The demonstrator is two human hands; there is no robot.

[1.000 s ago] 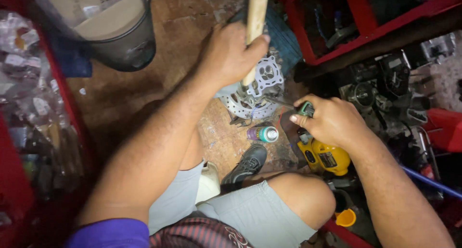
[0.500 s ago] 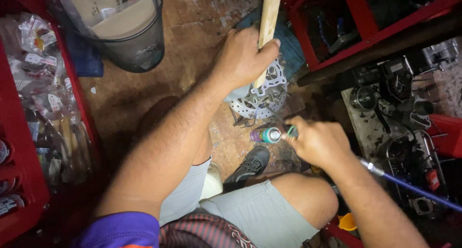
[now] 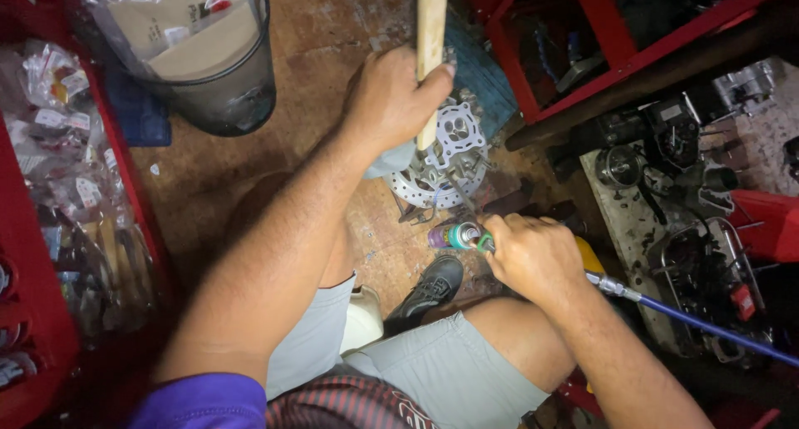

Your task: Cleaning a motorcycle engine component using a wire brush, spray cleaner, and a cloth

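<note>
Fingers of the left hand (image 3: pixel 391 100) wrap tight around a pale wooden stick (image 3: pixel 431 29), which stands nearly upright and runs out of the top of the head view. Its lower end comes down onto a metal hub (image 3: pixel 456 138) with round holes, lying on the floor (image 3: pixel 325 38) on top of a drilled brake disc (image 3: pixel 420 188). A grey cloth shows just under the left hand, beside the hub.

Right hand (image 3: pixel 533 258) is curled shut around a tool whose body is hidden in the palm; a green tip shows at the fingertips, and a blue hose (image 3: pixel 707 325) with a metal coupling leaves the heel of the hand toward the lower right. Just beyond the fingertips, touching or nearly touching the tip, lies a small can (image 3: pixel 449 235), purple and green, on its side on the floor below the disc. A yellow object peeks out just behind the right hand.

Below the can sits a black shoe (image 3: pixel 429 292), with grey shorts (image 3: pixel 433 371) and both bare knees framing the lower middle.

At upper left stands a dark bucket (image 3: pixel 225 96) lined with clear plastic and holding cardboard. A red rack (image 3: pixel 50 229) filled with bagged small parts runs down the left edge. A red frame (image 3: pixel 624 50) crosses the upper right, and greasy engine parts (image 3: pixel 682 154) lie along the right side.
</note>
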